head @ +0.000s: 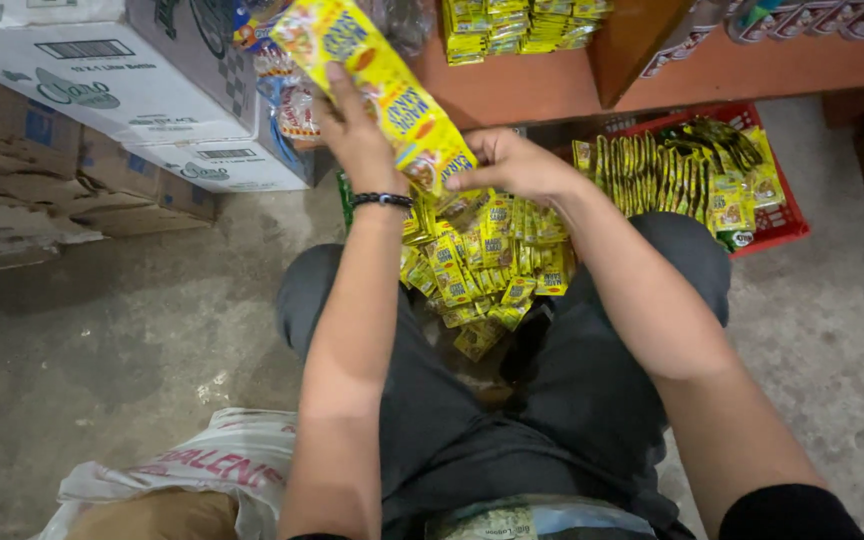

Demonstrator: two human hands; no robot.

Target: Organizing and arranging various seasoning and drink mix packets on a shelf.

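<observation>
From the head camera, the left hand [357, 130] grips a long strip of yellow sachets [382, 85] near its middle, fingers wrapped over the top of it, a black bracelet [382, 200] on the wrist. The strip runs slantwise from the upper left down toward the right hand [512, 165], which pinches its lower end between thumb and curled fingers. Directly under both hands lies a heap of loose yellow sachets [492, 270] on the concrete floor [102, 340], between the person's knees in dark trousers. To the right, at the foot of an orange shelf [752, 70], a red crate [777, 215] holds more sachets standing on edge. Further yellow packs [512, 25] sit on the shelf's front edge. White cartons [142, 90] are stacked at the upper left, and a white plastic bag [222, 460] lies by the lower left edge.
</observation>
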